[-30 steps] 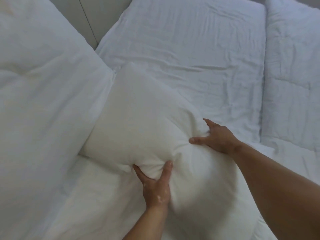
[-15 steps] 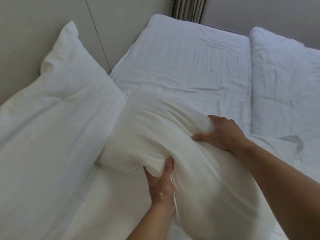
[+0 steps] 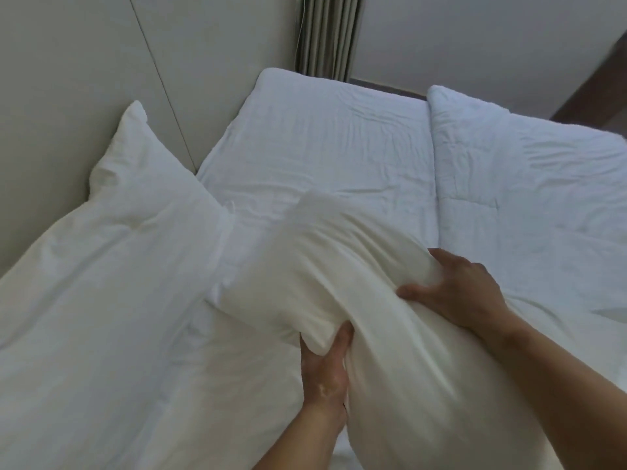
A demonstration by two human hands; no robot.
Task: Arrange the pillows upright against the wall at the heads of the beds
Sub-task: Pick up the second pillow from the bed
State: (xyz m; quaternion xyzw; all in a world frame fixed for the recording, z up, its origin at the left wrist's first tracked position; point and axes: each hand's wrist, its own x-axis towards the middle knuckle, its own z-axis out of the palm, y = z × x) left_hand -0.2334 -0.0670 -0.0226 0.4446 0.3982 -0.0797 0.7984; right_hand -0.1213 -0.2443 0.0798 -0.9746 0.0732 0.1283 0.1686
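I hold a large cream-white pillow in both hands, lifted and tilted over the bed, its far corner blurred with motion. My left hand grips its lower edge from underneath. My right hand clamps its right edge, fingers over the top. A second white pillow leans against the pale wall on the left, its corner pointing up. The white mattress sheet stretches away behind the held pillow.
A folded white duvet lies along the right of the bed. A grey curtain hangs at the far corner. Dark floor shows at the upper right beyond the bed.
The held pillow has been lifted and swung rightward, away from the leaning pillow. My view has tilted up, showing more wall, curtain and the far bed end. Both hands keep their grips.
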